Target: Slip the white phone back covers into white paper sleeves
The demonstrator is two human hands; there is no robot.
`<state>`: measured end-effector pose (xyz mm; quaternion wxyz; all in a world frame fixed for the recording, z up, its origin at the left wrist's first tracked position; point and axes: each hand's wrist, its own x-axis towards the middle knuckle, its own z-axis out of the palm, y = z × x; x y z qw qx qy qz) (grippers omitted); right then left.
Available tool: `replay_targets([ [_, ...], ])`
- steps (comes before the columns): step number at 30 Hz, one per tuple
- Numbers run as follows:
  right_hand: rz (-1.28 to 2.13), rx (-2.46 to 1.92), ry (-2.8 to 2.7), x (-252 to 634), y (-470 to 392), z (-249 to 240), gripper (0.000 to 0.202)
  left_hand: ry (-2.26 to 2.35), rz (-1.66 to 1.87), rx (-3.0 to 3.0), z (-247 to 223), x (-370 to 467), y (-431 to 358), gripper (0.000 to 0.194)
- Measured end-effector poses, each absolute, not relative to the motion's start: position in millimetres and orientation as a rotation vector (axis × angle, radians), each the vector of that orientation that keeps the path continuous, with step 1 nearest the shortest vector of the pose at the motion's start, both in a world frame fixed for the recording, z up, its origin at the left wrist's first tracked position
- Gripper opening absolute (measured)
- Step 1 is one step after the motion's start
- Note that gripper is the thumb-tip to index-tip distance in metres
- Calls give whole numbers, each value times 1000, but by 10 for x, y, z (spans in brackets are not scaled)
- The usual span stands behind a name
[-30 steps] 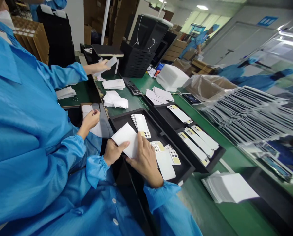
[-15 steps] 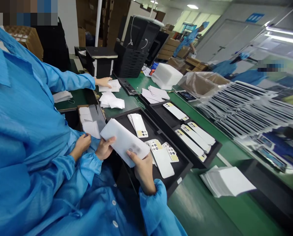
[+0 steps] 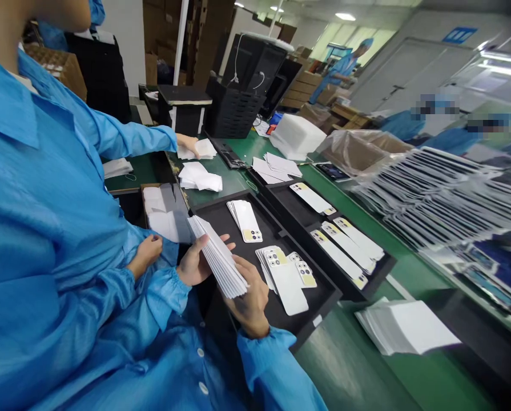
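Note:
My left hand (image 3: 195, 261) and my right hand (image 3: 250, 297) grip a stack of thin white sleeves (image 3: 218, 257) between them, the left at one side and the right at the near end. The stack is tilted so its layered edges face me. Below and beyond it lies a black tray (image 3: 276, 231) holding white phone back panels (image 3: 287, 279) with yellow patches by the camera rings. Another small pile of panels (image 3: 244, 220) rests farther back in that tray.
A second black tray (image 3: 276, 200) holds more panels. White sheets (image 3: 422, 325) are stacked at right, near racked panels (image 3: 435, 194). At left, a co-worker's hand (image 3: 148, 252) rests near a box (image 3: 163, 205); their other hand (image 3: 190, 145) touches white packets (image 3: 206, 148).
The stack in my hands has turned from its flat face to its layered edges. My left fingers have spread behind it. The view has shifted slightly.

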<state>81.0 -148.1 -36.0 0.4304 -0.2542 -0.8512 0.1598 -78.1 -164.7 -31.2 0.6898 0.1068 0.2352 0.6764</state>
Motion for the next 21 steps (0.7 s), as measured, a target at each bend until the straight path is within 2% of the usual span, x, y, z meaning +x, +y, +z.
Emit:
replay_targets([
  [3,360,-556,-2108,782,-1492,-369,44,607,1560,113,-237,-745,-1639,58],
  [10,311,-607,-2078,751,-1477,-332,74,602,1624,-60,-154,-724,-1660,53],
  [14,368,-574,-2150,761,-1451,-355,52,649,1599,-47,-151,-715,-1661,50],
  [18,482,-812,-1985,745,-1491,-304,34,624,1525,111,-122,-697,-1678,65],
  [21,544,-1191,-1594,746,-1491,-143,45,725,1576,382,-108,-715,-1720,88],
])
